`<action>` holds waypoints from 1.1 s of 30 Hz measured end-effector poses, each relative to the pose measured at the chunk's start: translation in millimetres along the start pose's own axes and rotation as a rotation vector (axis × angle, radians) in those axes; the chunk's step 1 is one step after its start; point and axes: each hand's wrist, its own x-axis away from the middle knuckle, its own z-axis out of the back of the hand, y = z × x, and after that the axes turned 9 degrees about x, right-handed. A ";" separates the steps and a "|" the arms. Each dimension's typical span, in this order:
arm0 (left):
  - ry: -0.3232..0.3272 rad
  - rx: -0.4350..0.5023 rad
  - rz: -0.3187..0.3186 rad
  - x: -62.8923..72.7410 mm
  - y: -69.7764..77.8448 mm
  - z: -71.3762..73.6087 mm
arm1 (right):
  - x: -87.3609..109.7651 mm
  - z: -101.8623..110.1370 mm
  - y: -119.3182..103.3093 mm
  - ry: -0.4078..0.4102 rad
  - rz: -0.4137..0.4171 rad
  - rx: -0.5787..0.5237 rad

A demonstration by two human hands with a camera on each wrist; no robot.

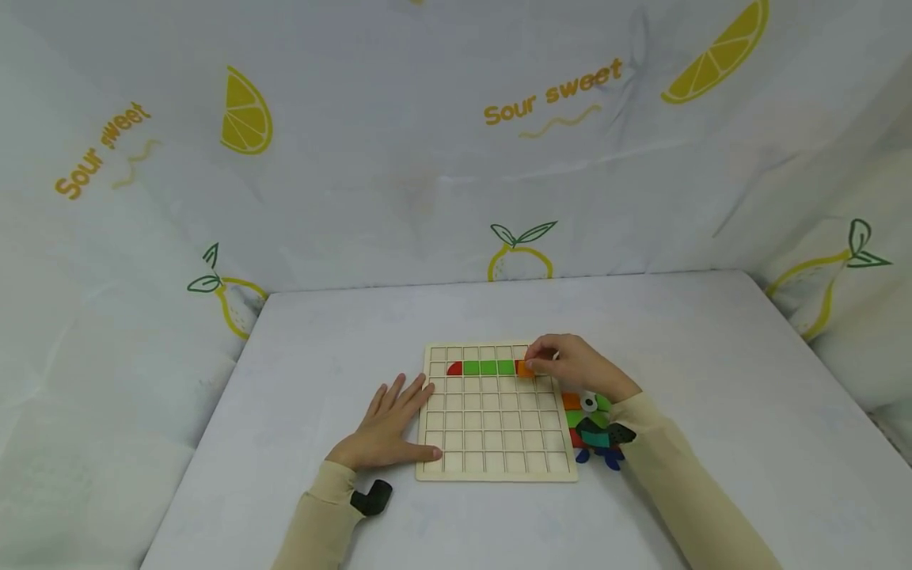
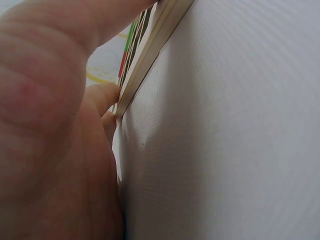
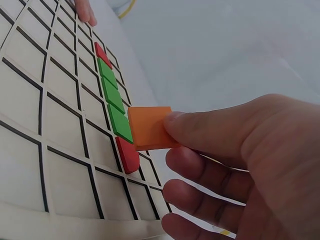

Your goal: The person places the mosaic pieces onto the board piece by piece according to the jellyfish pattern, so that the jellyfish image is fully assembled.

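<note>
A wooden grid board [image 1: 473,467] lies flat on the table. In its second row from the back sit a red rounded tile [image 1: 455,369], several green square tiles [image 1: 488,367] and another red tile [image 3: 128,156] at the right end. My right hand [image 1: 575,366] pinches an orange square tile [image 3: 150,126] between thumb and fingers, just above that right-hand red tile. Spread flat, my left hand [image 1: 388,427] rests at the board's left edge, its thumb and fingertips touching the frame. In the left wrist view the board's side edge [image 2: 150,62] shows beyond the thumb.
Right of the board, partly under the right forearm, lies a pile of colored pieces [image 1: 572,419] with a white eye piece [image 1: 588,402] and blue pieces [image 1: 606,457]. A white cloth with lemon prints [image 1: 399,174] hangs behind the white table [image 1: 335,332].
</note>
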 end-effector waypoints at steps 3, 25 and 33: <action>0.001 -0.009 0.000 -1.1 -1.1 -0.4 | -0.2 -0.8 1.3 -0.031 -0.016 0.003; -0.001 0.007 -0.006 0.4 -1.1 -0.1 | -2.3 -12.7 2.8 -0.114 -0.020 0.018; -0.002 -0.009 -0.003 0.0 -1.5 -0.2 | -1.8 -15.7 2.3 -0.110 -0.016 0.049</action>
